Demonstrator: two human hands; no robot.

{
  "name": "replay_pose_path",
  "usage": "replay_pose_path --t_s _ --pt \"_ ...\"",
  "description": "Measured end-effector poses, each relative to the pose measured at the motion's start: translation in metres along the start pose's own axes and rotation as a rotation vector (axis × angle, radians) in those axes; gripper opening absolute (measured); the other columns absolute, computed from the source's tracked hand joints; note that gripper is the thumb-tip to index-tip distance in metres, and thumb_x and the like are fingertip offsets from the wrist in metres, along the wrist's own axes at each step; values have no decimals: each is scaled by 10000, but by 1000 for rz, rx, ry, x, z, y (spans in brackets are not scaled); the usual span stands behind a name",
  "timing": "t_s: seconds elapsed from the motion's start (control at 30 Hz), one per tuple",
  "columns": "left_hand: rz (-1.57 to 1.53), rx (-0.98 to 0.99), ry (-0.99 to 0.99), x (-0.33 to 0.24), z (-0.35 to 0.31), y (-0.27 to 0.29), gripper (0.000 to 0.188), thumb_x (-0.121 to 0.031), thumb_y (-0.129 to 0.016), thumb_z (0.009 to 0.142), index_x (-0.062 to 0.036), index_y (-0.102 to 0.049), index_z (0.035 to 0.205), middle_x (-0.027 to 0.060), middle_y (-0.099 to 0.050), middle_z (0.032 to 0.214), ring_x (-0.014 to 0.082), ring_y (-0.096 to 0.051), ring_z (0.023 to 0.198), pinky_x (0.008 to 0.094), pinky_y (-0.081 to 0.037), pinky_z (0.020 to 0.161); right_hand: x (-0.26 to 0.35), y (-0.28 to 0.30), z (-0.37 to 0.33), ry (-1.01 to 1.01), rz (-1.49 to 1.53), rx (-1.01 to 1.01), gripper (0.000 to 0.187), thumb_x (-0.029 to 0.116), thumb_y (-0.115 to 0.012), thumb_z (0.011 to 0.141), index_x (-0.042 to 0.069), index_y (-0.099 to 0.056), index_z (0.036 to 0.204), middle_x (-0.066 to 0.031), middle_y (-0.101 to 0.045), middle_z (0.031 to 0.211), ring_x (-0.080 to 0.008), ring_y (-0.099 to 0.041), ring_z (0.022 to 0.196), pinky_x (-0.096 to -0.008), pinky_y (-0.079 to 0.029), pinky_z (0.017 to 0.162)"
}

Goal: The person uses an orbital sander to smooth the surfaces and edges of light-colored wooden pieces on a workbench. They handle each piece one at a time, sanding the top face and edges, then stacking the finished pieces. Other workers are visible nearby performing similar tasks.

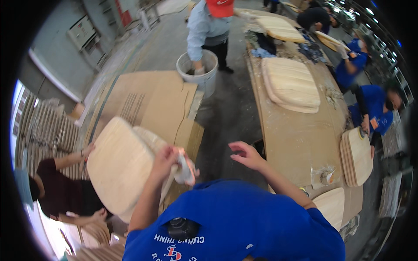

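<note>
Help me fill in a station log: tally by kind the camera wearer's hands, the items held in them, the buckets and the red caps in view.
Wearer's hands: 2, left hand and right hand
Held items: 1, whitish item in the left hand, exact kind unclear
Bucket: 1
Red cap: 1
Total: 5

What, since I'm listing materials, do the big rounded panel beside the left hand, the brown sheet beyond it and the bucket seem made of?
Rounded panel: probably wood, pale, matte; faint grain shows.
Brown sheet: likely cardboard, matte, with printing and an uneven edge.
Bucket: perhaps plastic, greyish white and smudged; metal isn't ruled out.
</note>
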State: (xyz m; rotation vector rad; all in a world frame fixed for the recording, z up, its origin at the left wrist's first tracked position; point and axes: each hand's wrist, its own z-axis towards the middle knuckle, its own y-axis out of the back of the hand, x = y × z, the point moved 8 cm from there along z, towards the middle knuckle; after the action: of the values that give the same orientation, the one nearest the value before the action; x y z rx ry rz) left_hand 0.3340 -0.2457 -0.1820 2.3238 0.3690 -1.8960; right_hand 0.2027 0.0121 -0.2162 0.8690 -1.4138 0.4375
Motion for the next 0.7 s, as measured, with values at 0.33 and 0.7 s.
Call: replay_pose_path --t_s 0.33,0.7 --pt "-413 -58 -386 -115 -43 -56 77 -145 -503 981 -85 -466 1013 160 -601 1055 239 -648 946 305 -552 729 132 -58 10 409 79 367 414 66 -711 764 38 -618 1166 -76 -408 1358 -203 -463 1204 -338 -447 901" --pt "-173 226 -520 -117 -92 -94 434 -183 -751 807 0 -603 1172 130 -514 1202 230 -534 1102 350 -428 944 277 -27 -74 830 1071 453 276 267 -495 955 34 -539 1096 -173 -551 1145 -358 -545 1013 -431 -440 876"
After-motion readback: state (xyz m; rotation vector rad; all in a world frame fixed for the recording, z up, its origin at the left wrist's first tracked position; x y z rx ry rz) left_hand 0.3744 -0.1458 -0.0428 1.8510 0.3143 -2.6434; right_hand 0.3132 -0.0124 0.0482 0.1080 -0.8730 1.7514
